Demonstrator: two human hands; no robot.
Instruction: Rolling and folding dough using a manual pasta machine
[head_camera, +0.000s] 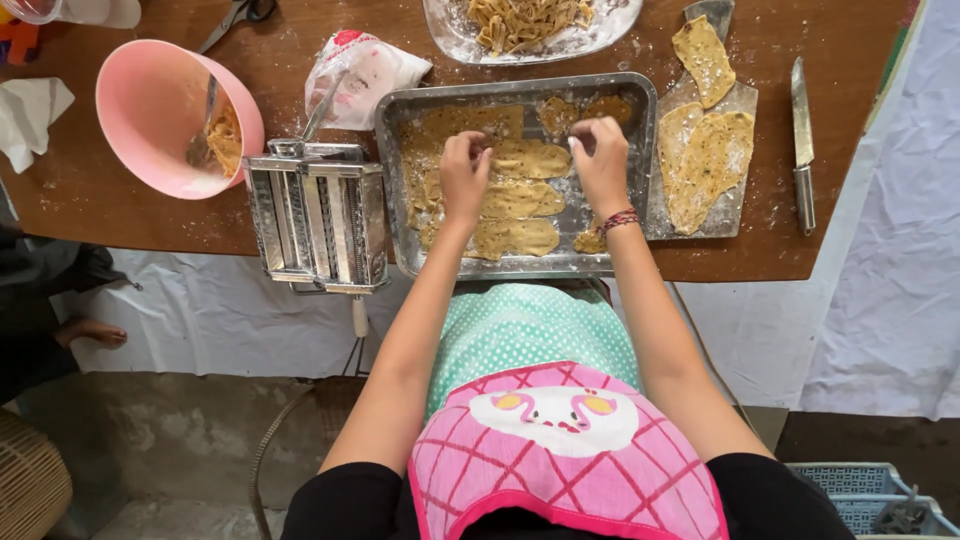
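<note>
Pinching thin dough sheet (528, 158) over floured tray (640, 100), your left hand (465, 172) and right hand (600, 160) both closed on it; sheet may tear if pulled unevenly.

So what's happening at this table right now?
A person in a pink apron is handling flat dough sheets in a floured metal tray. The left hand and right hand both pinch the top dough sheet, with more sheets stacked below. A hand-cranked pasta machine sits left of the tray, and a pink bowl beyond it.
</note>
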